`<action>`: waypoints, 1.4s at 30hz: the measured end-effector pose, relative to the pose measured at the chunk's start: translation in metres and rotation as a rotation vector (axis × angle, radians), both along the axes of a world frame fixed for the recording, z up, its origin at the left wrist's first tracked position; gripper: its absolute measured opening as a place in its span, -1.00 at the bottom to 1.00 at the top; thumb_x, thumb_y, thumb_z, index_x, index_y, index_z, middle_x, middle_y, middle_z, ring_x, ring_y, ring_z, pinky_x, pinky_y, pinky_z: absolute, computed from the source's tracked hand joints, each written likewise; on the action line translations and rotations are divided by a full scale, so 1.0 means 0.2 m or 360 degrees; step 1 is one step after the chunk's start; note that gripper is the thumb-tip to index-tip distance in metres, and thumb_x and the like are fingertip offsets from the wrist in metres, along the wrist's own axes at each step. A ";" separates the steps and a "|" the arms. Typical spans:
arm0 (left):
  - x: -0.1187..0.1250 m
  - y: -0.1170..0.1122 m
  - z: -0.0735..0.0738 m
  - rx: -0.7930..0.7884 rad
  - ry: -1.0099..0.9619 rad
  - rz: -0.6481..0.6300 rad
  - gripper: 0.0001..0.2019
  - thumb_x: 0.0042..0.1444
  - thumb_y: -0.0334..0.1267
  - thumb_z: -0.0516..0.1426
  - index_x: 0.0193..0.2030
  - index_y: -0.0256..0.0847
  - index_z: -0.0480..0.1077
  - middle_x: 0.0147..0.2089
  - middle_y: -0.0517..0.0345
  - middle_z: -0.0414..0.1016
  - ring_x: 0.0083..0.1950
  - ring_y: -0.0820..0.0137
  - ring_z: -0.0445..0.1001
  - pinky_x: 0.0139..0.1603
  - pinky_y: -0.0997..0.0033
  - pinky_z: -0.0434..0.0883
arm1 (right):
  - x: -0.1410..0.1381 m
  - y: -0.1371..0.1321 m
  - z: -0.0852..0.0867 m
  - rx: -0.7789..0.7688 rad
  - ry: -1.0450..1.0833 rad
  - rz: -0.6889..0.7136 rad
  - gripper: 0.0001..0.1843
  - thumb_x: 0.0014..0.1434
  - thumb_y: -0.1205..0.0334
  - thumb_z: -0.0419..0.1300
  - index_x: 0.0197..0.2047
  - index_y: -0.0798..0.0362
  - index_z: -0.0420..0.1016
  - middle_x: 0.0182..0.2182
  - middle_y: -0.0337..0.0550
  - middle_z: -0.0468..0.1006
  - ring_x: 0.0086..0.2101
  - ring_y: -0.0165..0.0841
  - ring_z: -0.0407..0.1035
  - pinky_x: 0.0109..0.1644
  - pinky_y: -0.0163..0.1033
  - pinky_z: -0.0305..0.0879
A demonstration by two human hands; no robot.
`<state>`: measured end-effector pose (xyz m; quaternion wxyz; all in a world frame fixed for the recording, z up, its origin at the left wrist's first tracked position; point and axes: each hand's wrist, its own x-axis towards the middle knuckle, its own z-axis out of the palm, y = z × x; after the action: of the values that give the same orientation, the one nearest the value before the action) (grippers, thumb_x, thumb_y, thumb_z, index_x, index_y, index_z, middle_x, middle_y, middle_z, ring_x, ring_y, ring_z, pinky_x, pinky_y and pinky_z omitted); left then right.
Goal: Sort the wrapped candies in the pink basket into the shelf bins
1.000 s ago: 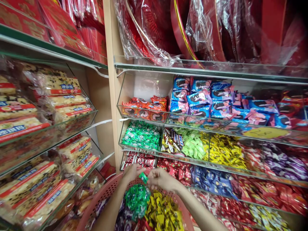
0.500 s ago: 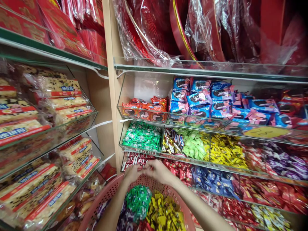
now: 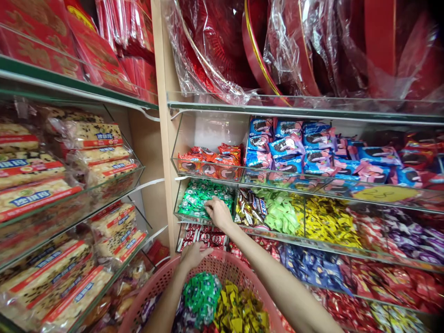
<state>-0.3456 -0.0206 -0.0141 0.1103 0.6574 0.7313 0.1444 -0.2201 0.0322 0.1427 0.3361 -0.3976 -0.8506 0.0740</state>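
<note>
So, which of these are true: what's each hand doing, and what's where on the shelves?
1. The right hand is in the shelf bin of green sweets. True.
2. The left hand is up on the top shelf. False: it is at the far rim of the pink basket.
3. The pink basket holds yellow sweets. True, beside a green heap.
4. The blue packets sit on the shelf below the green sweets. False: they are on the shelf above.

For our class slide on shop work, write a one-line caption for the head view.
Right hand on green sweets in a glass bin; left hand at the pink basket.
</note>
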 end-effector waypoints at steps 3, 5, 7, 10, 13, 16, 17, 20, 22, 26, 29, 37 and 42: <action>0.00 0.00 0.00 -0.0027 0.0011 0.0010 -0.42 0.00 0.32 -0.15 -0.35 -0.13 0.40 -0.29 0.15 0.53 -0.24 0.34 0.45 -0.34 0.51 0.16 | 0.04 0.00 -0.01 -0.0025 0.0288 0.0030 -0.78 0.14 0.29 0.06 -0.26 0.01 0.54 -0.32 -0.10 0.53 -0.31 -0.32 0.40 -0.23 -0.29 0.22; 0.00 0.01 0.00 -0.0052 0.0019 0.0017 -0.42 0.01 0.32 -0.15 -0.34 -0.13 0.40 -0.28 0.15 0.53 -0.22 0.34 0.46 -0.32 0.51 0.17 | 0.07 -0.03 -0.01 -0.0126 0.0540 0.0116 -0.77 0.15 0.24 0.05 -0.24 0.02 0.53 -0.40 -0.14 0.54 -0.37 -0.32 0.42 -0.25 -0.28 0.26; -0.01 0.01 0.00 -0.0065 0.0020 0.0013 -0.42 0.00 0.32 -0.15 -0.32 -0.12 0.41 -0.27 0.14 0.54 -0.20 0.32 0.46 -0.31 0.50 0.19 | 0.10 -0.08 -0.01 -0.0303 0.0809 0.0271 -0.76 0.15 0.20 0.05 -0.22 0.04 0.51 -0.46 -0.17 0.53 -0.43 -0.34 0.42 -0.30 -0.28 0.29; 0.00 0.01 0.01 -0.0065 0.0000 0.0005 -0.41 -0.01 0.33 -0.14 -0.28 -0.11 0.43 -0.23 0.12 0.54 -0.16 0.27 0.47 -0.28 0.47 0.22 | 0.14 -0.19 -0.01 -0.0527 0.1125 0.0469 -0.76 0.08 0.15 0.14 -0.20 0.07 0.47 -0.46 -0.19 0.51 -0.43 -0.36 0.41 -0.33 -0.30 0.32; 0.00 0.01 0.02 -0.0068 -0.0018 0.0001 -0.40 -0.02 0.33 -0.13 -0.26 -0.11 0.44 -0.22 0.10 0.55 -0.14 0.25 0.47 -0.27 0.46 0.23 | 0.18 -0.28 -0.03 -0.0615 0.1252 0.0506 -0.72 0.01 0.12 0.22 -0.21 0.07 0.45 -0.50 -0.23 0.47 -0.45 -0.40 0.38 -0.36 -0.31 0.31; 0.00 0.01 0.03 -0.0063 -0.0018 0.0003 -0.41 -0.01 0.32 -0.13 -0.28 -0.12 0.44 -0.24 0.10 0.55 -0.16 0.27 0.47 -0.29 0.48 0.23 | 0.22 -0.34 -0.05 -0.0675 0.1285 0.0529 -0.74 0.04 0.11 0.20 -0.21 0.06 0.45 -0.47 -0.22 0.48 -0.42 -0.39 0.40 -0.31 -0.30 0.33; 0.01 0.00 0.03 -0.0058 -0.0021 0.0003 -0.42 0.00 0.31 -0.12 -0.28 -0.12 0.44 -0.23 0.10 0.55 -0.16 0.28 0.47 -0.29 0.48 0.22 | 0.23 -0.35 -0.05 -0.0706 0.1292 0.0556 -0.75 0.06 0.11 0.19 -0.21 0.05 0.44 -0.46 -0.21 0.49 -0.40 -0.38 0.42 -0.29 -0.29 0.34; 0.01 0.00 0.04 -0.0047 -0.0046 0.0000 -0.43 0.00 0.30 -0.11 -0.26 -0.11 0.45 -0.19 0.10 0.55 -0.15 0.27 0.47 -0.29 0.48 0.23 | 0.26 -0.37 -0.06 -0.0820 0.1331 0.0643 -0.76 0.07 0.11 0.18 -0.20 0.03 0.42 -0.44 -0.23 0.48 -0.37 -0.37 0.44 -0.26 -0.28 0.35; 0.01 0.00 0.04 -0.0047 -0.0066 0.0006 -0.42 -0.02 0.31 -0.10 -0.24 -0.11 0.46 -0.16 0.10 0.55 -0.14 0.25 0.47 -0.28 0.46 0.23 | 0.27 -0.38 -0.07 -0.0879 0.1378 0.0685 -0.76 0.07 0.11 0.19 -0.19 0.02 0.39 -0.42 -0.25 0.46 -0.38 -0.40 0.43 -0.25 -0.29 0.36; 0.02 0.00 0.05 -0.0081 -0.0073 0.0034 -0.42 -0.02 0.31 -0.09 -0.25 -0.11 0.48 -0.17 0.08 0.55 -0.16 0.25 0.48 -0.26 0.44 0.25 | 0.28 -0.39 -0.08 -0.0932 0.1434 0.0768 -0.65 0.05 0.16 0.21 -0.07 -0.03 0.32 -0.37 -0.27 0.43 -0.40 -0.46 0.41 -0.24 -0.31 0.36; 0.02 0.00 0.06 -0.0099 -0.0102 0.0021 -0.42 -0.02 0.30 -0.09 -0.21 -0.10 0.48 -0.16 0.10 0.55 -0.15 0.26 0.47 -0.24 0.44 0.26 | 0.28 -0.39 -0.11 -0.0940 0.1382 0.0751 -0.68 0.06 0.15 0.21 -0.10 0.00 0.35 -0.37 -0.25 0.43 -0.38 -0.45 0.42 -0.24 -0.31 0.36; 0.01 0.00 0.05 -0.0084 -0.0075 -0.0011 -0.41 -0.01 0.31 -0.10 -0.12 -0.05 0.45 -0.12 0.12 0.54 -0.10 0.25 0.46 -0.26 0.46 0.25 | 0.30 -0.38 -0.19 -0.0850 0.1223 0.0666 -0.73 0.10 0.15 0.16 -0.11 0.03 0.39 -0.39 -0.22 0.47 -0.37 -0.40 0.41 -0.24 -0.29 0.33; 0.01 0.00 0.03 -0.0081 -0.0035 -0.0035 -0.45 0.01 0.29 -0.10 -0.25 -0.09 0.46 -0.25 0.15 0.55 -0.23 0.34 0.46 -0.36 0.52 0.16 | 0.38 -0.33 -0.38 -0.0902 0.0559 0.0632 -0.75 0.08 0.35 0.09 -0.15 0.06 0.45 -0.51 -0.28 0.46 -0.47 -0.44 0.35 -0.37 -0.35 0.24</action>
<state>-0.3441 -0.0207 -0.0073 0.1365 0.6608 0.7262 0.1317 -0.1451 -0.0347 0.0674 0.3327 -0.2836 -0.7862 0.4368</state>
